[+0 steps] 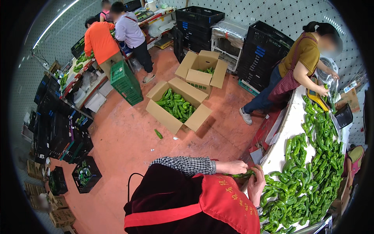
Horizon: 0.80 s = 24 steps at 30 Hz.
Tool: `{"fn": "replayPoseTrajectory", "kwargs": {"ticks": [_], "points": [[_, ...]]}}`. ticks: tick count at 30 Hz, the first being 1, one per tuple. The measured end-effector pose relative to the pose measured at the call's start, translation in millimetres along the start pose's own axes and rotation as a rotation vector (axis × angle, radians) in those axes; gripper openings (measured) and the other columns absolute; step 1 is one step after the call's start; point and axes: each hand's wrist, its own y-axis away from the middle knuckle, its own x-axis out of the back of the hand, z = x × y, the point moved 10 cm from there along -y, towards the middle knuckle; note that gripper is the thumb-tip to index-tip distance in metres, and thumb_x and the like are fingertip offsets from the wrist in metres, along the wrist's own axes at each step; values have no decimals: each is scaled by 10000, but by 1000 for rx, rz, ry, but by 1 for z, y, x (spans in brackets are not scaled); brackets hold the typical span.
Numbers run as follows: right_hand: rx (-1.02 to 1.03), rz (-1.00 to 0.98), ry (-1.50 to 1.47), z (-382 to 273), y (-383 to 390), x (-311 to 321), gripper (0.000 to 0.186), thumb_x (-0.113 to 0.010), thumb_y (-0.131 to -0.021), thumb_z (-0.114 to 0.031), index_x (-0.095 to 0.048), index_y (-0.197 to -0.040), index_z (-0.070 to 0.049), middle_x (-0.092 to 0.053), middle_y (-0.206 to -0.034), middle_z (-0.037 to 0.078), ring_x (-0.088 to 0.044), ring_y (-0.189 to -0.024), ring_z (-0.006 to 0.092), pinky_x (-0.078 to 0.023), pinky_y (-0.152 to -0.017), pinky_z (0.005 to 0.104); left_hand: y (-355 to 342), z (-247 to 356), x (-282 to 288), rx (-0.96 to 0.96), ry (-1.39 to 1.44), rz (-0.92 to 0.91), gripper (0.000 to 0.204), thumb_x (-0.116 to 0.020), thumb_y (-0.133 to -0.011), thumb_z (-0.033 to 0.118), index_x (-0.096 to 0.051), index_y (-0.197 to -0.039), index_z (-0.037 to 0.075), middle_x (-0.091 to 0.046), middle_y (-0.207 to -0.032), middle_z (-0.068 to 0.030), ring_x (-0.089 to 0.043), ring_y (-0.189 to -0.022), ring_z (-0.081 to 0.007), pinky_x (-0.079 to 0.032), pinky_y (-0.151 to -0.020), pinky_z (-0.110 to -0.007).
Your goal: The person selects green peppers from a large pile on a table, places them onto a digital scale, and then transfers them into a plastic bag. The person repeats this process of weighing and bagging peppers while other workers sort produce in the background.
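Note:
At the near edge of the white table [279, 153], my left hand [235, 167] is closed on green peppers [242, 175], with the checked sleeve reaching to its wrist. My right hand [255, 185] curls round the same peppers from the other side, thumb and fingers bent. How many peppers are between the hands cannot be made out. Beside my right hand, a thick spread of long green peppers [290, 191] covers much of the table and runs up to its far end.
Across the table's far end, a person [300, 62] holds a clear bag by a yellow scale [316, 99]. Open cartons [165, 115] of peppers, a green crate [126, 82] and a loose pepper [158, 133] are on the floor. Black crates [263, 50] stand stacked; two people [102, 41] work at another table.

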Motion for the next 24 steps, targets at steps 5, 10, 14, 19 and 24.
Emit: {"fn": "replayPoseTrajectory", "kwargs": {"ticks": [5, 10, 14, 19, 24], "points": [[14, 18, -8, 0, 1, 1, 355, -525, -852, 116, -686, -1150, 9, -638, -1321, 225, -671, -1143, 370, -553, -909, 393, 6, 14, 4, -56, -3, 108, 375, -539, -926, 257, -662, -992, -90, -709, -907, -255, -696, -884, -346, -498, -784, -462], [27, 23, -18, -11, -1, 5, 356, -520, -854, 129, -681, -1150, 14, -640, -1320, 222, -683, -1117, 365, -569, -862, 377, 1, 3, 0, -32, 6, 25, 399, -556, -953, 286, -661, -1038, -89, -706, -884, -248, -693, -844, -337, -503, -759, -461], [24, 38, -28, -12, -3, 14, 357, -515, -855, 132, -679, -1151, 19, -642, -1319, 222, -668, -1161, 365, -559, -902, 388, 0, 13, 1, -57, 51, 47, 397, -568, -965, 286, -654, -1067, -88, -701, -885, -258, -694, -842, -332, -508, -757, -449], [18, 81, 30, -17, -12, 27, 339, -537, -863, 115, -685, -1149, 9, -660, -1302, 222, -620, -1261, 389, -489, -1055, 422, -11, 29, 5, -96, 45, 65, 321, -572, -967, 210, -654, -1091, -74, -713, -966, -249, -695, -900, -245, -528, -805, -418], [6, 125, -73, -18, -37, 44, 324, -577, -879, 71, -680, -1175, -11, -642, -1356, 200, -656, -1206, 394, -542, -961, 411, -6, 63, 19, 28, 405, 20, 339, -537, -967, 97, -618, -1260, -51, -682, -1101, -65, -640, -976, -134, -539, -860, -303]]}}
